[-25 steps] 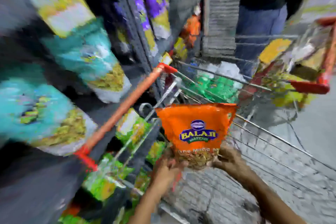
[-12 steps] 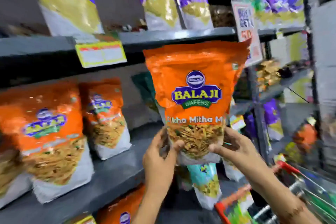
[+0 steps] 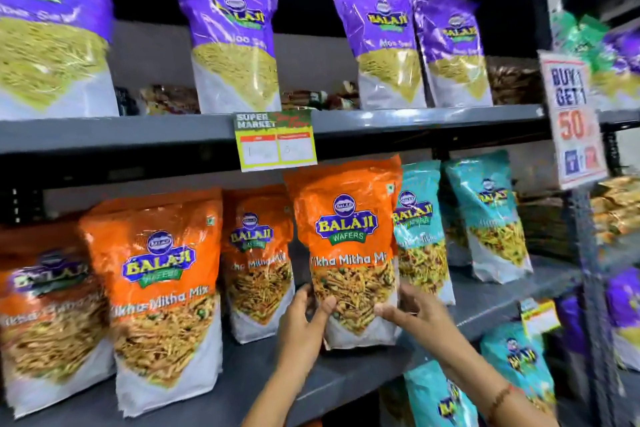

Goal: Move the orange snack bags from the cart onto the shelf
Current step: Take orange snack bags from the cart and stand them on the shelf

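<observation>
I hold an orange Balaji snack bag (image 3: pixel 349 246) upright over the grey middle shelf (image 3: pixel 353 374), its bottom edge at or just above the shelf surface. My left hand (image 3: pixel 304 322) grips its lower left edge and my right hand (image 3: pixel 412 314) grips its lower right corner. Three more orange bags stand on the same shelf to the left: a far left bag (image 3: pixel 45 315), a second bag (image 3: pixel 162 295) and a third bag (image 3: pixel 258 260) right beside the held one. The cart is out of view.
Teal snack bags (image 3: pixel 488 211) stand right of the held bag. Purple bags (image 3: pixel 235 28) line the upper shelf, with a price tag (image 3: pixel 275 140) on its edge. A "Buy 1 Get 1" sign (image 3: pixel 571 118) hangs on the right upright. More bags fill the lower shelf.
I turned from the cart to the shelves, lifting the orange bag with both hands. It has moved in under the upper shelf, between the orange and teal bags.
</observation>
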The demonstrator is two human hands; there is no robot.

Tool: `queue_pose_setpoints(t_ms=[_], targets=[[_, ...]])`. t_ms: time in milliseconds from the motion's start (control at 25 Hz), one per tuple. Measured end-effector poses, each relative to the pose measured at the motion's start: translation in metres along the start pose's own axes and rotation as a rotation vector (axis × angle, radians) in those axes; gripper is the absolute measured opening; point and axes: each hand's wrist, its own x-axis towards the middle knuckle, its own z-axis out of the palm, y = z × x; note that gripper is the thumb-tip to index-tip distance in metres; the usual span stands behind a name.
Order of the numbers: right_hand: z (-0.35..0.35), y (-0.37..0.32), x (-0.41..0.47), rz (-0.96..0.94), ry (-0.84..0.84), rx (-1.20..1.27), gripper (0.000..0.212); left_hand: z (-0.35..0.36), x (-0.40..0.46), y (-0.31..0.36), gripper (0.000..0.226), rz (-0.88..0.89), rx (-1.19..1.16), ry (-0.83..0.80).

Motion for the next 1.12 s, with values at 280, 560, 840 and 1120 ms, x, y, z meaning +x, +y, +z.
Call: queue_pose_setpoints(t_ms=[280,560,840,1120], targets=[[0.007,0.031,0.02,0.13,-0.011,0.009,0.03,0.006,0.02,-0.021,0.023,-0.052,0.025,0.002],[0.004,0.032,0.023,0.172,-0.033,0.035,0.065,0.013,0.028,-0.029,0.032,-0.086,-0.01,-0.014],[0.009,0.006,0.011,0.04,0.377,-0.084,0.073,-0.007,0.004,-0.003,0.062,-0.048,0.029,0.031],[0.132,-0.116,-0.008,-0.279,0.24,0.254,0.053,-0.149,-0.059,0.059,0.045,0.308,-0.078,0.58]])
